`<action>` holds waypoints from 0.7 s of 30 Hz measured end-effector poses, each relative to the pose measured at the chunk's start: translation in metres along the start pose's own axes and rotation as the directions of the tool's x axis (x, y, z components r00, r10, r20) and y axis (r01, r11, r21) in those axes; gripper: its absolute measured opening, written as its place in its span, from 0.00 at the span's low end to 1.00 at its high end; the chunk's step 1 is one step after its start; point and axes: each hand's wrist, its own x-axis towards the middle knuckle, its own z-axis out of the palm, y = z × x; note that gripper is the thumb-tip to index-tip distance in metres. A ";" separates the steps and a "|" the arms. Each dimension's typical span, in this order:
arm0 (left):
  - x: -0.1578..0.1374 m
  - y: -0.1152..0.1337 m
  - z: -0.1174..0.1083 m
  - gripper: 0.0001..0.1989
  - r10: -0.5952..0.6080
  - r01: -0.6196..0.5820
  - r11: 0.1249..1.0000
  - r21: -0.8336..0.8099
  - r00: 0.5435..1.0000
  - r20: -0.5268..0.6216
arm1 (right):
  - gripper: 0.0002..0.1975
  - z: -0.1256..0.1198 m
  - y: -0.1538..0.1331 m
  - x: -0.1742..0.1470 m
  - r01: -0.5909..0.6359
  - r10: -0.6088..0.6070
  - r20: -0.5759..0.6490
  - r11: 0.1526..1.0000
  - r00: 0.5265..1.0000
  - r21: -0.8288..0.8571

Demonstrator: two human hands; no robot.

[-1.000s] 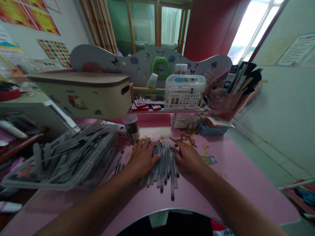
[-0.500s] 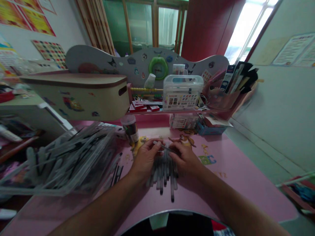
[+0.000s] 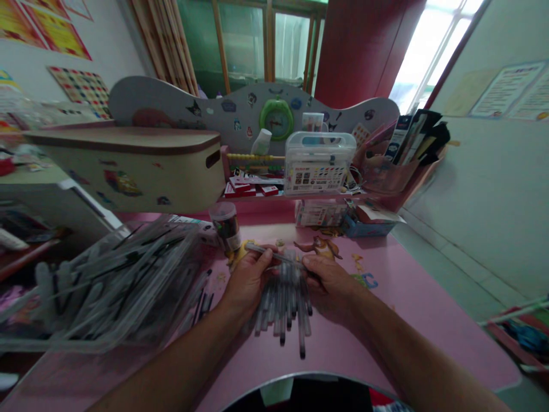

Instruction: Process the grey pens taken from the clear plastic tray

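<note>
One pen (image 3: 283,258) is up, held crosswise above the pile (image 3: 283,306)! The left hand (image 3: 249,280) pinches it between thumb and fingers; the right hand (image 3: 334,280) grips the far end. The rest fan out on the desk (image 3: 343,349) (ragged ends, these), with strays (image 3: 202,306) beside a loaded box (image 3: 92,344). Plenty remains unheld; whether any are finished, I can't tell.
</note>
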 end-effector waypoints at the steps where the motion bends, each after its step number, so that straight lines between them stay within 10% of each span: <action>1: -0.001 -0.001 0.000 0.21 -0.009 0.008 1.000 0.019 1.000 0.025 | 0.16 -0.002 0.001 0.000 0.001 -0.001 0.029 1.000 1.000 -0.012; 6: -0.004 -0.003 -0.001 0.20 -0.032 0.024 0.998 0.065 0.993 0.117 | 0.15 -0.004 0.004 0.000 -0.017 0.043 0.119 0.977 0.992 -0.211; 10: -0.007 -0.003 -0.001 0.17 -0.152 0.137 0.987 0.081 0.959 0.240 | 0.13 0.002 0.003 -0.001 0.155 -0.163 -0.010 0.956 0.987 -0.250; 12: -0.010 -0.003 -0.001 0.16 -0.270 0.239 0.961 0.136 0.914 0.302 | 0.20 0.002 -0.001 -0.002 0.337 -0.403 -0.016 0.786 0.915 -0.518; 14: -0.013 -0.004 -0.001 0.14 -0.361 0.310 0.930 0.198 0.873 0.329 | 0.27 0.000 -0.007 -0.002 0.453 -0.564 0.151 0.446 0.812 -0.772; 17: -0.014 -0.002 -0.002 0.15 -0.414 0.336 0.902 0.271 0.852 0.320 | 0.18 -0.002 -0.016 -0.003 0.547 -0.529 0.445 0.044 0.723 -0.836; 21: -0.008 0.005 -0.003 0.16 -0.313 0.247 0.937 0.249 0.909 0.275 | 0.08 0.000 -0.020 -0.002 0.500 -0.483 0.462 -0.056 0.744 -0.864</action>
